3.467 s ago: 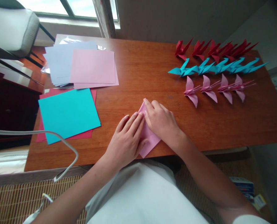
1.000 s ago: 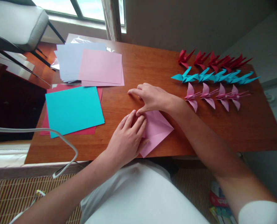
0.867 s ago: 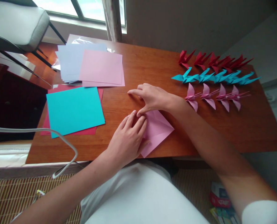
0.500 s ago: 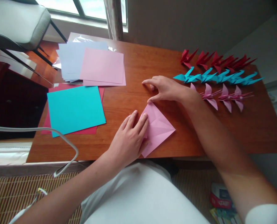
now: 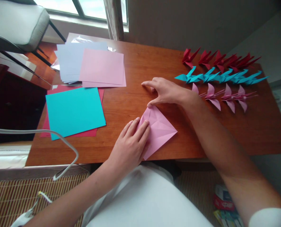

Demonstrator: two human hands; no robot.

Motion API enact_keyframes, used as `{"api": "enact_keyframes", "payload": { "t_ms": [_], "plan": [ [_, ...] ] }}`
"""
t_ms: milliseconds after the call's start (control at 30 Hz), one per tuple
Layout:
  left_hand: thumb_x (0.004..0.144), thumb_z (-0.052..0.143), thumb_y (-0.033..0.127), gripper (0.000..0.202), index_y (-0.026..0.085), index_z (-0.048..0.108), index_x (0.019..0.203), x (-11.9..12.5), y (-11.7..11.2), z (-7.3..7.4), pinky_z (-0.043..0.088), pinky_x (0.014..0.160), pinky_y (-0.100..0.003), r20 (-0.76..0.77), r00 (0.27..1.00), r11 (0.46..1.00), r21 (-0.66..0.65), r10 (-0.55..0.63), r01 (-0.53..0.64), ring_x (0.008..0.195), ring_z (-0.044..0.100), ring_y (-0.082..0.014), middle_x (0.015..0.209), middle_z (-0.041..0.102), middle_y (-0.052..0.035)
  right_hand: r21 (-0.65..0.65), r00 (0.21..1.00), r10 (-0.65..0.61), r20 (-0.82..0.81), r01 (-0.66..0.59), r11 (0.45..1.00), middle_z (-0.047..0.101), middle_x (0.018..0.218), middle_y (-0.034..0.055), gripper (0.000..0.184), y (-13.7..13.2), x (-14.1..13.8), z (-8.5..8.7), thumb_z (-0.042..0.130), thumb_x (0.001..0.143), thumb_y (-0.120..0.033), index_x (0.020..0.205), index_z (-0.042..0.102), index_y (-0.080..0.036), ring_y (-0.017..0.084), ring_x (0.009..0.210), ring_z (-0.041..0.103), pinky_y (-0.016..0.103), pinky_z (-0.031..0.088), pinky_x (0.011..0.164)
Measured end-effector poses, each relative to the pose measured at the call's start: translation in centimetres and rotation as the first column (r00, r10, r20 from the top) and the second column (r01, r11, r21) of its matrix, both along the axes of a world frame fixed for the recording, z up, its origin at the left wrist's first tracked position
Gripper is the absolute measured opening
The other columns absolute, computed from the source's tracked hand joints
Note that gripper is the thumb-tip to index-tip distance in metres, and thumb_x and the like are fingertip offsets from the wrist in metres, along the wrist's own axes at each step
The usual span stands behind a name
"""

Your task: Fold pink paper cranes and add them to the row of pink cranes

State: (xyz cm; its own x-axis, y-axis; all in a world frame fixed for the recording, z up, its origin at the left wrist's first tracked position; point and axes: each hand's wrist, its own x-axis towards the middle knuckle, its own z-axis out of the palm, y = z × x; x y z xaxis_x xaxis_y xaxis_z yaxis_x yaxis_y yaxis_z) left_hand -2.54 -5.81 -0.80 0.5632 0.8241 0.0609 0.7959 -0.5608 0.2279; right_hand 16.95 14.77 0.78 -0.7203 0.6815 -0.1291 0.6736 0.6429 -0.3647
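A folded pink paper square lies like a diamond near the front edge of the wooden table. My left hand rests flat on its left side, fingers stretched out and pressing it down. My right hand lies just beyond the paper's top corner, fingers spread, the thumb tip touching that corner. Neither hand grips the paper.
Rows of folded cranes sit at the far right: red, blue, pink. Flat sheets lie at the left: pink, pale blue, cyan over red. A white cable loops at the front left.
My right hand slid away from the paper's middle to its far corner, uncovering the creased square. My left hand stayed pressing the left side.
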Motion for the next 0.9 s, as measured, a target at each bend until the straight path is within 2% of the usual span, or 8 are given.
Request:
{"api": "enact_keyframes", "payload": {
  "t_ms": [67, 167, 467, 733, 900],
  "plan": [
    [0.101, 0.047, 0.031, 0.053, 0.008, 0.052, 0.149, 0.0, 0.1, 0.1, 0.037, 0.121, -0.052, 0.006, 1.000, 1.000, -0.008, 0.006, -0.006, 0.148, 0.040, -0.0382, 0.159, 0.047, -0.0117, 0.000, 1.000, 0.005, 0.012, -0.005, 1.000, 0.061, 0.105, 0.0070, 0.071, -0.5, -0.3, 0.0, 0.090, 0.069, -0.042, 0.131, 0.060, -0.024, 0.029, 0.101, 0.058, 0.038, 0.045, 0.085],
    [0.101, 0.048, 0.031, 0.053, 0.009, 0.051, 0.149, 0.0, 0.1, 0.1, 0.037, 0.122, -0.052, 0.013, 1.000, 1.000, -0.017, 0.006, -0.006, 0.149, 0.039, -0.0378, 0.160, 0.046, -0.0121, -0.012, 0.999, 0.027, 0.026, -0.027, 1.000, 0.060, 0.113, 0.0092, 0.074, -1.5, -1.1, 0.1, 0.089, 0.071, -0.043, 0.135, 0.058, -0.025, 0.031, 0.109, 0.056, 0.041, 0.046, 0.088],
    [0.101, 0.047, 0.029, 0.051, 0.008, 0.053, 0.147, 0.1, 0.1, 0.1, 0.038, 0.121, -0.053, 0.016, 1.000, 1.000, 0.014, -0.001, 0.001, 0.147, 0.041, -0.0388, 0.157, 0.050, -0.0124, -0.040, 0.996, 0.081, 0.038, -0.080, 0.996, 0.058, 0.122, 0.0106, 0.081, -3.5, -3.1, 0.6, 0.087, 0.073, -0.039, 0.144, 0.052, -0.024, 0.031, 0.115, 0.054, 0.039, 0.045, 0.090],
    [0.100, 0.047, 0.028, 0.054, 0.007, 0.050, 0.150, 0.1, 0.0, -0.2, 0.037, 0.121, -0.055, 0.058, 0.998, 1.000, -0.026, 0.004, -0.003, 0.149, 0.037, -0.0398, 0.160, 0.046, -0.0138, -0.046, 0.999, 0.035, 0.002, -0.035, 0.998, 0.061, 0.114, 0.0087, 0.072, -3.1, -2.6, 0.7, 0.089, 0.072, -0.036, 0.137, 0.058, -0.028, 0.031, 0.110, 0.057, 0.039, 0.046, 0.087],
    [0.100, 0.048, 0.027, 0.052, 0.008, 0.051, 0.149, 0.1, -0.1, -0.3, 0.035, 0.123, -0.056, 0.076, 0.997, 0.999, -0.048, 0.013, -0.009, 0.150, 0.036, -0.0401, 0.160, 0.046, -0.0136, -0.029, 1.000, -0.001, 0.024, 0.001, 1.000, 0.064, 0.101, 0.0049, 0.051, -1.5, -1.5, 0.7, 0.086, 0.074, -0.035, 0.119, 0.064, -0.026, 0.025, 0.095, 0.060, 0.035, 0.045, 0.078]
  ]
}}
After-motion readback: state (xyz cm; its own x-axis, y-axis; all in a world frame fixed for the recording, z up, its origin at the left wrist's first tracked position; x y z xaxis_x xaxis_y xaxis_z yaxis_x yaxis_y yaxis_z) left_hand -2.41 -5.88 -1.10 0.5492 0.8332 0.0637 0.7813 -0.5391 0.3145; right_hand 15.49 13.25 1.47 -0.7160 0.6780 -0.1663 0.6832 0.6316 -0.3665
